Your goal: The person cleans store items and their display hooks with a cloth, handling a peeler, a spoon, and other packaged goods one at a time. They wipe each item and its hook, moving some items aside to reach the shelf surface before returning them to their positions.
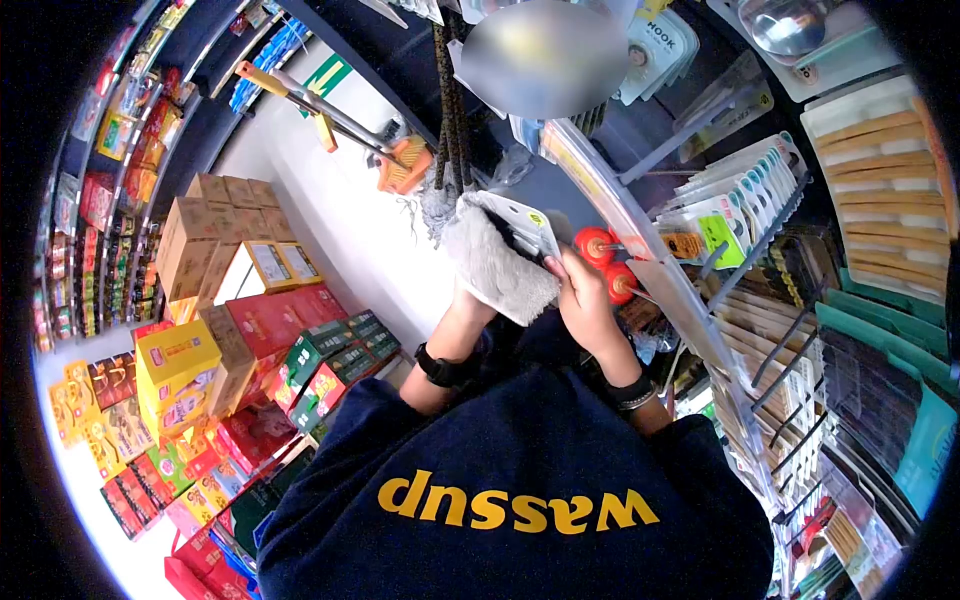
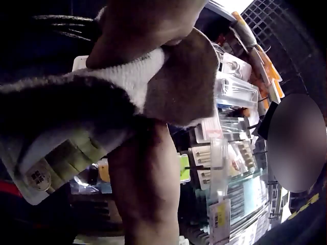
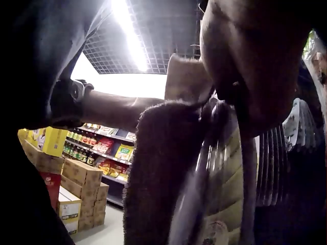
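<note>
Both hands hold a grey plush pad [image 1: 495, 270] with a printed packaging card [image 1: 528, 222] in front of the chest. In the head view, my left hand [image 1: 474, 306] grips its lower left side, most of the fingers hidden behind the plush. My right hand [image 1: 585, 290] pinches the right edge, thumb on the near side beside the card. From the left wrist, the hand [image 2: 145, 30] bends over the pad's pale fuzzy edge [image 2: 135, 76], and a brown flat flap [image 2: 181, 81] sticks out. Clear packaging [image 3: 219, 168] with a green-beige print hangs below the right hand in the right wrist view.
A rack of hanging goods [image 1: 720, 220] on hooks rises close on the right. Stacked cartons [image 1: 215, 235] and coloured boxes [image 1: 180, 375] fill the left floor. Mop-like cords [image 1: 450, 120] hang just ahead, by an orange brush head [image 1: 405, 165]. Red round items [image 1: 605, 262] sit beside the right hand.
</note>
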The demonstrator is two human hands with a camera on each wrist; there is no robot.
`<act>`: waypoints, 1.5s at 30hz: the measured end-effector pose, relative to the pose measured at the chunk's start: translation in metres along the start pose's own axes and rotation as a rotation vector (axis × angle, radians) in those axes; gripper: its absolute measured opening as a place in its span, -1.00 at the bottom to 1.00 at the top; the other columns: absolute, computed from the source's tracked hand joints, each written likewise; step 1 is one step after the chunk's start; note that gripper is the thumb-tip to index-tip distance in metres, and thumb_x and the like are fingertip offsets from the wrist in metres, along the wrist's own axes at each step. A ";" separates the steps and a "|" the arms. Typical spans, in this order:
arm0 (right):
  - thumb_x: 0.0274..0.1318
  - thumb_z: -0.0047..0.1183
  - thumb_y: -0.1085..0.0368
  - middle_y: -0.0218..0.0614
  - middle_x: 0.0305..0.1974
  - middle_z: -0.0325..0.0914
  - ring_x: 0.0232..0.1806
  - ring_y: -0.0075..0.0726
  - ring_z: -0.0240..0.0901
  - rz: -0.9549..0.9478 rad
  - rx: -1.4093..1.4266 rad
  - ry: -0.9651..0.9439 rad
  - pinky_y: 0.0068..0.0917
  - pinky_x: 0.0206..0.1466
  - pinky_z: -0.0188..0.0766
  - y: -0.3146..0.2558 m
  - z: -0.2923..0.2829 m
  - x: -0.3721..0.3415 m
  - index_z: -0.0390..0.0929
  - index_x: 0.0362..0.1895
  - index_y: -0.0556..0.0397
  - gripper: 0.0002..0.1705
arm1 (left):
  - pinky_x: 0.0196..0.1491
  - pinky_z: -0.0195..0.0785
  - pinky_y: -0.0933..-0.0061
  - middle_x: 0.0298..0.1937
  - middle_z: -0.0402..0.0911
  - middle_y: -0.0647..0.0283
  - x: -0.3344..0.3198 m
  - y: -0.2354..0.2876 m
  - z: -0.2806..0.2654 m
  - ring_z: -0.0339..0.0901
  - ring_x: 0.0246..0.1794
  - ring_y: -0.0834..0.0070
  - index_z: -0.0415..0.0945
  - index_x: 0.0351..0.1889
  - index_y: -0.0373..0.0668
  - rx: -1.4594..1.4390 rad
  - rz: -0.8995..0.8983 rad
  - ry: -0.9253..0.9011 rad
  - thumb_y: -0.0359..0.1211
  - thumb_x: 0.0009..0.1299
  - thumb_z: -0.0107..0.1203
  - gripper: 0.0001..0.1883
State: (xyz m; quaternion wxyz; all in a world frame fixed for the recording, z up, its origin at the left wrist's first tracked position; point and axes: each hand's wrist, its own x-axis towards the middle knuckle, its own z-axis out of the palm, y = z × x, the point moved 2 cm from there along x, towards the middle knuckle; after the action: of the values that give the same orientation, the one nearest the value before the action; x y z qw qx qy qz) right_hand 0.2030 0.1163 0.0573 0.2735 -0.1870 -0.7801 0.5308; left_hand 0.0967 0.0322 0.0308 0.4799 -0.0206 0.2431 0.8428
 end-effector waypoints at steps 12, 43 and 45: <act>-0.12 -0.05 0.47 -0.02 -0.24 0.42 -0.21 0.09 0.36 -0.095 -0.259 -0.127 -0.20 -0.21 0.34 -0.011 0.014 -0.006 0.29 0.00 0.12 -0.53 | -0.14 0.26 0.51 -0.14 0.37 0.25 0.002 -0.042 -0.068 0.34 -0.20 0.52 0.29 -0.08 -0.26 0.649 0.190 0.184 -0.35 0.32 -0.13 -0.75; -0.08 0.00 0.22 -0.07 0.09 0.17 0.14 -0.02 0.06 -0.183 -0.141 0.149 -0.25 0.21 -0.03 0.016 0.005 0.019 0.18 0.12 0.11 -0.38 | -0.05 0.31 0.37 -0.09 0.44 0.22 0.006 -0.012 -0.001 0.41 -0.11 0.39 0.29 0.00 -0.17 0.410 0.073 0.302 -0.21 0.34 -0.16 -0.66; -0.17 0.07 0.29 -0.07 0.17 0.06 0.21 -0.05 0.00 -0.263 -0.222 0.079 -0.26 0.24 -0.05 0.010 0.005 0.021 0.26 0.11 0.09 -0.36 | 0.07 0.21 0.37 0.08 0.30 0.21 -0.004 -0.018 -0.004 0.30 0.04 0.38 0.13 0.14 -0.14 0.296 -0.010 0.268 -0.17 0.39 -0.29 -0.58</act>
State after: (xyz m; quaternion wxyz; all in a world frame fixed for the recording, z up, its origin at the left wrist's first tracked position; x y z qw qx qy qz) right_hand 0.1833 0.1289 0.0516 0.3487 -0.1330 -0.8403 0.3933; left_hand 0.1125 0.0343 0.0211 0.4453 -0.0631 0.4259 0.7851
